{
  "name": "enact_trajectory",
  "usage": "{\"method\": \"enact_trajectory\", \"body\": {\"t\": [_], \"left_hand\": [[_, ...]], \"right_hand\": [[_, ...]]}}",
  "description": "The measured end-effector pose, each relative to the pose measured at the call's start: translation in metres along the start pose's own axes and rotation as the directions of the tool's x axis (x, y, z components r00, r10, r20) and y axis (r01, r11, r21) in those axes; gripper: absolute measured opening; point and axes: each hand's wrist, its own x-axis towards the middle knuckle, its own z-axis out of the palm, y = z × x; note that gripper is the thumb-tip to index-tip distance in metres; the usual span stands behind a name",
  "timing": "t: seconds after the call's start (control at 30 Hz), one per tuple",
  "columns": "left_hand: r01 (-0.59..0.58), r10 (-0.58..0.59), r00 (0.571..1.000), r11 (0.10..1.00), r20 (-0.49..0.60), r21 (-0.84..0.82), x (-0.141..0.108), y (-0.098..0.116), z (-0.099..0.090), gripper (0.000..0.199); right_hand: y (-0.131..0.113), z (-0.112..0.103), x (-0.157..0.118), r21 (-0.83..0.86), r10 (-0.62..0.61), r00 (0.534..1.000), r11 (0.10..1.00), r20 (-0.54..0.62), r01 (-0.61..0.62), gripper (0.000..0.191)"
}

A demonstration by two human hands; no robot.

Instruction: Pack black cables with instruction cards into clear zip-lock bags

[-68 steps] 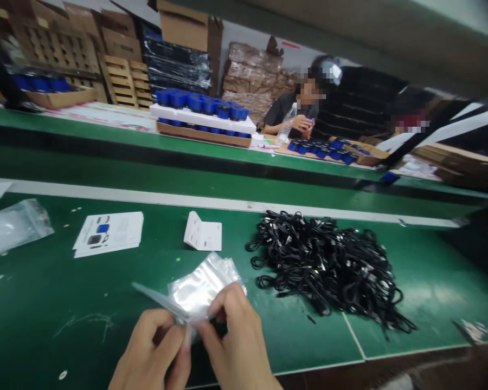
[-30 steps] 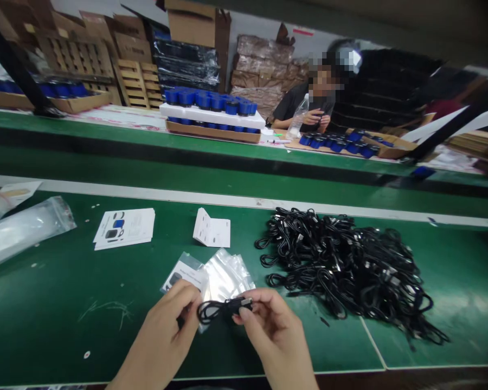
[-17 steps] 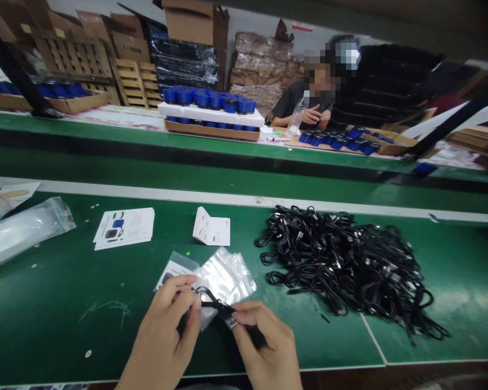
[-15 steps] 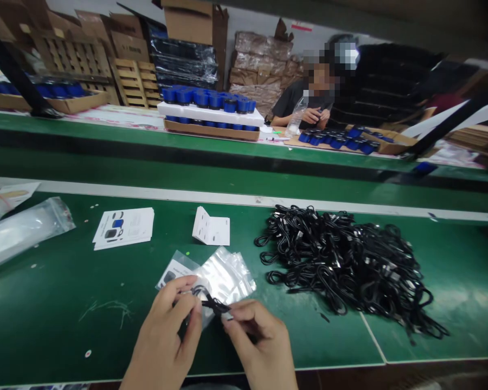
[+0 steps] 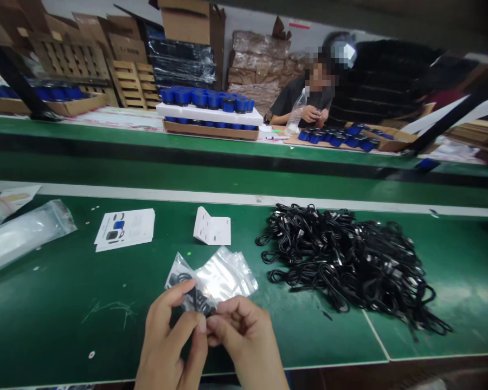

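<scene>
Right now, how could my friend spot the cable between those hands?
Find the green table, then the left hand and right hand at its near edge. The black cable is between them, with a clear bag. Unlike the tangled pile on the right, it's by itself.

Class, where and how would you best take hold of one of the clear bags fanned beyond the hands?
Probably pinch one of the bags by its right edge, coming from the right. They lie flat and fanned, so those edges are staggered, while the held bag crowds their left and the right hand their near side.
</scene>
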Motion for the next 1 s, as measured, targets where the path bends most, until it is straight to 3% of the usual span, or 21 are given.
{"method": "enact_trajectory", "body": {"t": [0.03,0.07,0.13,0.17,0.23,0.33,0.4,0.47,0.53,0.63,0.7,0.8,0.9,1.0], "left_hand": [[0.009,-0.009,1.0,1.0,-0.013,-0.018,-0.001,0.004,0.001,0.011],[0.016,-0.017,1.0,0.999,-0.025,-0.035,-0.002,0.008,0.002,0.013],[0.032,-0.035,0.999,0.998,-0.041,-0.059,-0.005,0.016,0.004,0.017],[0.031,-0.034,0.998,0.997,-0.043,-0.067,-0.006,0.019,0.005,0.018],[0.029,-0.032,0.999,0.996,-0.038,-0.081,-0.007,0.021,0.006,0.019],[-0.006,0.008,0.999,0.998,0.033,-0.059,-0.001,0.012,0.0,0.017],[-0.027,0.031,0.992,0.999,0.126,-0.031,0.006,-0.002,-0.01,0.004],[0.006,0.003,0.968,0.999,0.252,-0.033,0.015,-0.017,-0.021,0.029],[0.116,-0.093,0.907,0.993,0.411,-0.031,0.025,-0.027,-0.032,0.056],[0.292,-0.189,0.765,0.954,0.615,-0.069,0.035,-0.026,-0.041,0.035],[0.371,-0.22,0.745,0.921,0.63,-0.117,0.038,-0.018,-0.04,0.019],[0.513,-0.332,0.763,0.833,0.555,-0.207,0.036,-0.007,-0.034,0.033],[0.643,-0.398,0.728,0.678,0.557,-0.356,0.03,-0.001,-0.029,0.033],[0.676,-0.4,0.716,0.602,0.572,-0.425,0.026,0.0,-0.028,0.027]], "right_hand": [[-0.001,0.0,0.0,-0.124,-0.139,0.99,0.983,-0.021,0.135,0.007],[-0.001,-0.001,-0.001,-0.279,-0.316,0.948,0.915,-0.043,0.293,0.012],[0.0,-0.001,-0.001,-0.566,-0.62,0.784,0.649,-0.007,0.508,0.021],[0.001,-0.001,0.0,-0.651,-0.693,0.72,0.533,0.031,0.541,0.021],[0.002,-0.002,0.002,-0.7,-0.721,0.685,0.436,0.105,0.566,0.019],[-0.004,-0.008,0.006,-0.55,-0.57,0.774,0.567,0.275,0.613,0.022],[-0.015,-0.015,0.008,-0.466,-0.428,0.814,0.67,0.393,0.578,0.024],[-0.03,-0.022,0.007,-0.454,-0.295,0.823,0.72,0.485,0.525,0.028],[-0.046,-0.027,0.005,-0.467,-0.184,0.806,0.734,0.562,0.493,0.035],[-0.064,-0.032,0.001,-0.521,-0.088,0.8,0.715,0.594,0.466,0.04],[-0.07,-0.036,-0.002,-0.545,-0.099,0.823,0.704,0.559,0.455,0.041],[-0.069,-0.041,-0.005,-0.558,-0.135,0.868,0.716,0.478,0.419,0.032],[-0.062,-0.043,-0.004,-0.538,-0.144,0.886,0.748,0.44,0.389,0.014],[-0.057,-0.041,-0.001,-0.497,-0.167,0.896,0.783,0.412,0.374,0.017]]}}
